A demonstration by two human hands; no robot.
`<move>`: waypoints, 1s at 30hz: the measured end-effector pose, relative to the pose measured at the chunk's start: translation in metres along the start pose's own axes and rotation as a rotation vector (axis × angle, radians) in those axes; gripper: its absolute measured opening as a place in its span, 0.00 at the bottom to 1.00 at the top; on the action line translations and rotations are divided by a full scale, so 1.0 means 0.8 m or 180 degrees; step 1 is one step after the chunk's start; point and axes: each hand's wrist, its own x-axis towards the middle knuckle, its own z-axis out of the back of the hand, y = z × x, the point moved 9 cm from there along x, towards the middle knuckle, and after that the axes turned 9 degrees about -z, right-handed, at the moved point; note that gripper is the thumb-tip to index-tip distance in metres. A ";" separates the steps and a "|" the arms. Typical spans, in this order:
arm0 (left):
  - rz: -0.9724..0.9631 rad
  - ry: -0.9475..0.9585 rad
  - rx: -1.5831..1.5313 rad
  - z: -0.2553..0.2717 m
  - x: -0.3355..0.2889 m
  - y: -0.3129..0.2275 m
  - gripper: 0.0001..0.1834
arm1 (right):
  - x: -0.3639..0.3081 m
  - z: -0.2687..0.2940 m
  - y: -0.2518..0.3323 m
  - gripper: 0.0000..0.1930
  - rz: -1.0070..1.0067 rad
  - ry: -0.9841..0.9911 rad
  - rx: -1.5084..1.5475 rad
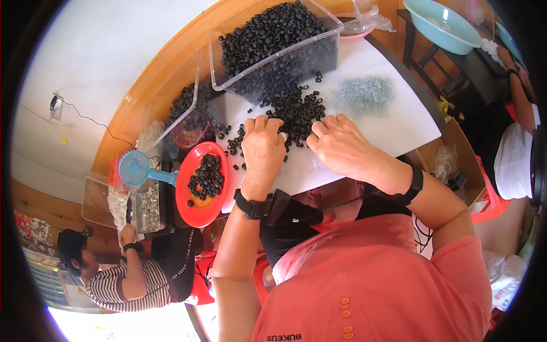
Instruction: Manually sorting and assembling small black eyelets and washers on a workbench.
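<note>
My left hand [263, 149] is closed at the near left side of a loose pile of small black plastic pieces [296, 111]. Its fingers are curled, and a small pale bit shows by the thumb. Across the pile, my right hand [345, 149] is bent inward with fingertips pinched together at the pile's right edge. Whatever either hand holds is hidden or too small to name. The pieces look like short, hollow caps. A red plate [182, 199] left of my left hand carries more of them.
Behind the pile stands a clear plastic bin [273, 62] full of black pieces. Thin silvery parts [364, 96] lie on the white tabletop [399, 125]. A blue handheld fan [135, 167] is beside the plate. One person [137, 279] works at left, another [515, 154] at right near a basin [443, 25].
</note>
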 end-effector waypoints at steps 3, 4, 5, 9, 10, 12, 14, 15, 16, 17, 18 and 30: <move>0.0015 0.0091 -0.0041 -0.006 0.003 0.005 0.10 | -0.001 0.001 0.002 0.04 0.0010 0.0140 -0.0079; -0.0044 0.0020 -0.0039 -0.005 0.005 0.003 0.09 | -0.002 0.001 0.003 0.04 0.0015 0.0141 -0.0081; -0.0101 -0.0050 -0.0036 -0.003 0.006 0.001 0.07 | -0.002 0.002 0.006 0.04 0.0060 0.0087 -0.0007; -0.0231 -0.0086 -0.0019 -0.002 0.009 -0.002 0.06 | -0.001 -0.001 0.004 0.05 -0.0046 0.0046 0.0140; -0.0278 -0.0127 -0.0036 0.001 0.009 -0.003 0.05 | -0.002 0.002 0.004 0.05 -0.0037 0.0037 0.0135; -0.0322 -0.0174 -0.0050 0.013 0.006 -0.010 0.05 | -0.007 0.013 0.000 0.07 -0.0068 -0.0081 -0.0031; -0.0250 -0.0157 -0.0446 0.031 -0.004 -0.026 0.05 | -0.017 0.018 -0.004 0.06 -0.0102 0.0078 -0.0169; -0.0253 -0.0147 -0.0466 0.034 -0.013 -0.036 0.05 | -0.022 0.016 -0.005 0.05 -0.0139 0.0222 -0.0314; -0.0199 -0.0103 -0.0739 0.033 -0.022 -0.047 0.06 | -0.025 0.015 -0.004 0.05 -0.0142 0.0236 -0.0312; -0.0143 -0.0059 -0.1014 0.029 -0.032 -0.058 0.06 | -0.027 0.015 0.000 0.04 -0.0091 0.0168 -0.0203; -0.0129 -0.0027 -0.1085 0.022 -0.043 -0.065 0.07 | -0.026 0.019 0.006 0.04 -0.0016 0.0087 -0.0092; 0.0045 -0.0089 -0.1086 0.007 -0.060 -0.068 0.12 | -0.023 0.018 0.002 0.03 0.0075 -0.0139 0.0317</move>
